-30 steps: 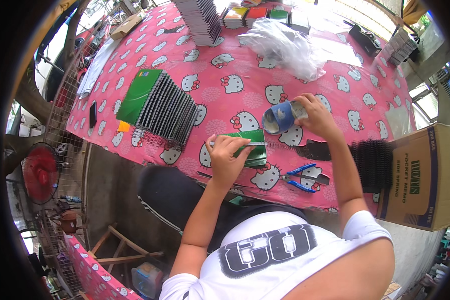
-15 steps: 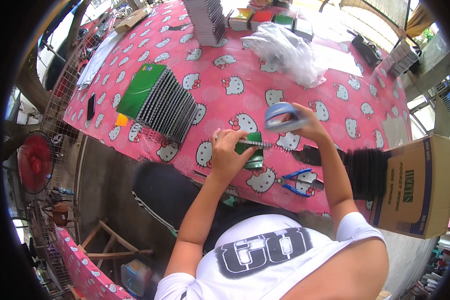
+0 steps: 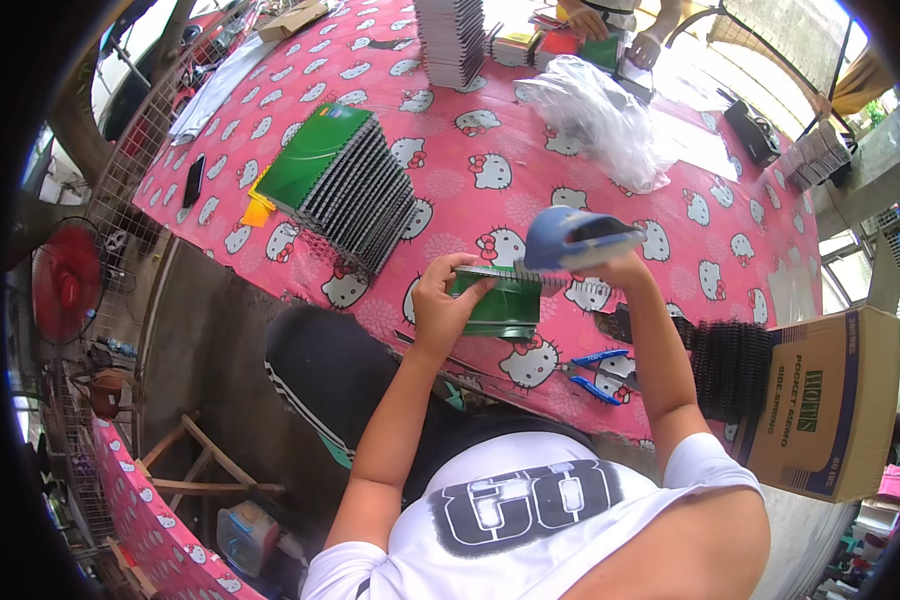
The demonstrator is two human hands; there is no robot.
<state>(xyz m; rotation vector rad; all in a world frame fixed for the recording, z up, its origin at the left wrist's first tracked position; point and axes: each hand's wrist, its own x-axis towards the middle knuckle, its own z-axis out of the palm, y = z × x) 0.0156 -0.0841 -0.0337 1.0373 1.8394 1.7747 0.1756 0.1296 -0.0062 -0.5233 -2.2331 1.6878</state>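
My left hand (image 3: 442,305) pinches a small green notebook (image 3: 498,308) by its left end, fingers behind and thumb in front. A thin spiral coil (image 3: 582,288) runs along its upper edge and sticks out to the right. In my right hand (image 3: 618,270) is a blue, rounded tool with a dark opening (image 3: 578,240), close above the coil; motion blurs it and I cannot make out its kind. Blue-handled cutting pliers (image 3: 600,378) lie on the table just right of the notebook. Left of my hands stands a stack of green spiral notebooks (image 3: 345,185).
Black coils (image 3: 730,368) are heaped beside a cardboard box (image 3: 820,400) at the right. A plastic bag (image 3: 605,120) and a tall notebook stack (image 3: 448,40) stand farther back. Another person's hands (image 3: 610,30) handle notebooks across the table. A phone (image 3: 194,181) lies near the left edge.
The notebook in my left hand has tilted so more of its green cover shows. The blue tool has turned over the coil. Another person's hands have come into view at the far side.
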